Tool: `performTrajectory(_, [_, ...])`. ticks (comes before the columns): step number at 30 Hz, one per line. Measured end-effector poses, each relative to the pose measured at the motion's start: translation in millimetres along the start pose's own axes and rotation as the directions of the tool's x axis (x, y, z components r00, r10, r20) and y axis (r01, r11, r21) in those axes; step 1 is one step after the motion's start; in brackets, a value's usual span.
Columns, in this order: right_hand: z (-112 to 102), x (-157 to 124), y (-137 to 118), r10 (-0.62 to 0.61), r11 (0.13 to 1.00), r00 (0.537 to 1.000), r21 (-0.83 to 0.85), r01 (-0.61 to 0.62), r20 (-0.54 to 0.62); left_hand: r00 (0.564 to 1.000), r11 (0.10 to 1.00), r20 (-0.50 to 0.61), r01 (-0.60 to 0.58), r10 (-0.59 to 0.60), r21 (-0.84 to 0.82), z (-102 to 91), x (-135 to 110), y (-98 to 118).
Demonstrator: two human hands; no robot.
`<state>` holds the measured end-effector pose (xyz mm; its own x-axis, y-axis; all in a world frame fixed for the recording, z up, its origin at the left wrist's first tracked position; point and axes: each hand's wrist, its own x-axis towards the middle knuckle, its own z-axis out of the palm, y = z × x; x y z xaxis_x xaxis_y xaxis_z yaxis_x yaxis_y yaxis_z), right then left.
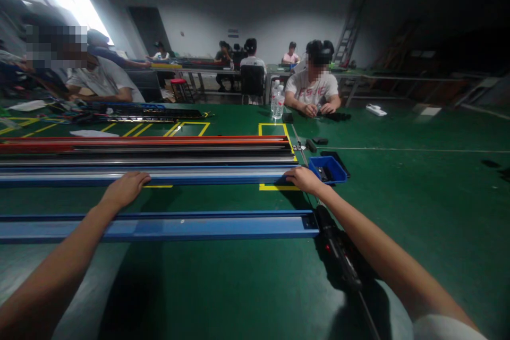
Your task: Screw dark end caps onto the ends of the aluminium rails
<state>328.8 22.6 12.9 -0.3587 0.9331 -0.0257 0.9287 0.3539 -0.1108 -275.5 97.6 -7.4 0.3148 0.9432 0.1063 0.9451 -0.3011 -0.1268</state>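
Observation:
Both my arms reach forward over a green table [398,212]. My left hand [125,188] rests with curled fingers on a long blue rail [207,175], the nearest of several stacked rails. My right hand [303,178] grips the same rail at its right end. A second long blue rail [159,226] lies across the table nearer to me, under my forearms. Behind the gripped rail lie grey, black and red rails [159,143].
A small blue bin [332,170] stands right of my right hand. A black tool with a cable [338,255] lies under my right forearm. Yellow tape marks [274,127] cross the table. Water bottles [278,100] and a seated person [313,87] are farther back; other people sit at left.

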Motion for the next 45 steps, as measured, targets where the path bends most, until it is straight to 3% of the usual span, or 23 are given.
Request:
performTrajectory(9, [-3,-12,0,-0.019,0.999,0.998,0.031,0.017,0.054,1.0,1.0,0.022,0.02,-0.02,0.021,5.0,-11,-5])
performTrajectory(34, [2,-36,-4,-0.074,0.986,0.997,0.15,0.072,0.011,0.996,0.999,0.088,0.009,-0.013,0.043,37.6,-38,-61])
performTrajectory(45, [-1,-42,-5,-0.095,0.969,0.994,0.234,0.08,0.051,0.999,0.999,0.045,0.002,-0.004,0.038,38.4,-52,-61])
